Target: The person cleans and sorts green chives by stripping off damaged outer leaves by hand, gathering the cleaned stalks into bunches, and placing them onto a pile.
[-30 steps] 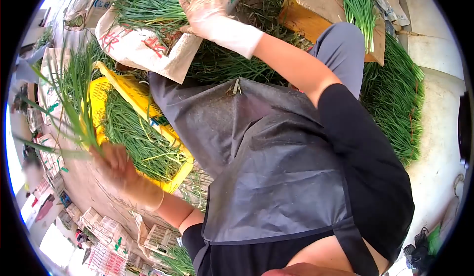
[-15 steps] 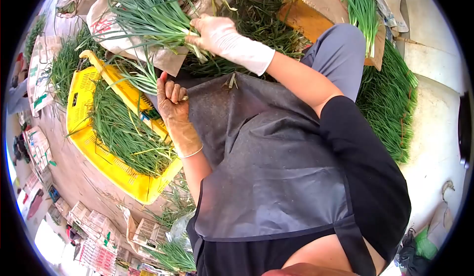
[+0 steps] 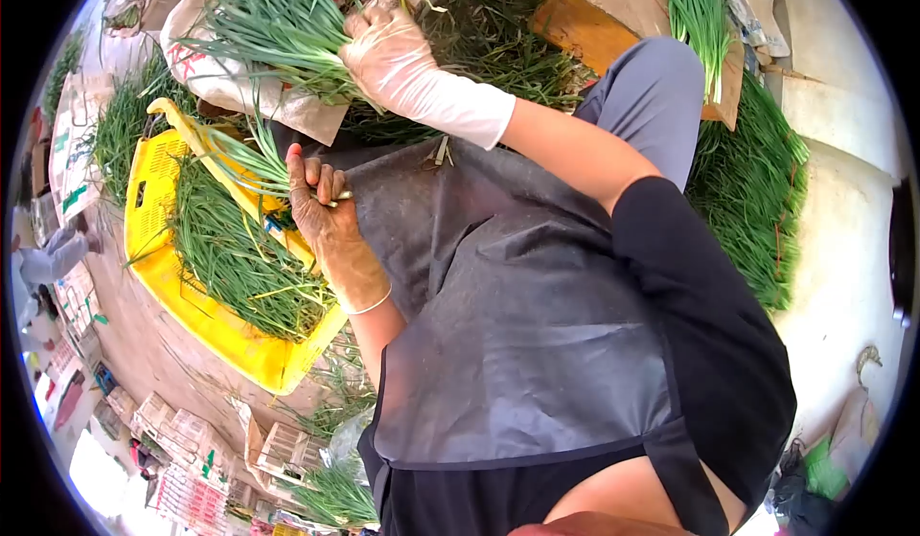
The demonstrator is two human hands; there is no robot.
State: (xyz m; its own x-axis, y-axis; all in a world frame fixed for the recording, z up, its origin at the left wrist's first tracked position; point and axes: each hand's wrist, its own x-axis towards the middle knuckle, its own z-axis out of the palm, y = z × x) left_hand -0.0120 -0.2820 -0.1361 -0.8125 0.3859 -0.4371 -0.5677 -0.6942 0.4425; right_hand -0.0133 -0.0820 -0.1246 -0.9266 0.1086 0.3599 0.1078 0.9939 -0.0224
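Note:
My left hand (image 3: 326, 201), in a thin, stained glove, is closed around a small bunch of green stalks (image 3: 251, 164). Their pale ends stick out at its fingers, and their leaves point up and left over the yellow crate's edge. Higher up, my right hand (image 3: 388, 57), gloved in white, has its fingers wrapped round the base of a larger bunch of long green leaves (image 3: 278, 33). That bunch lies over a white sack (image 3: 196, 67) with red marks. Part of its pale base is hidden by my right hand.
A yellow crate (image 3: 182, 306) of green leaves (image 3: 240, 258) stands at the left. At the right, more green stalks (image 3: 747, 201) lie beside a cardboard box (image 3: 613, 9). My dark apron (image 3: 517, 344) covers my lap. A person's leg (image 3: 53, 258) shows at the far left.
My left hand has come in from the far left with its small bunch. My right hand has closed on the larger bunch and, since half a second ago, shifted slightly left.

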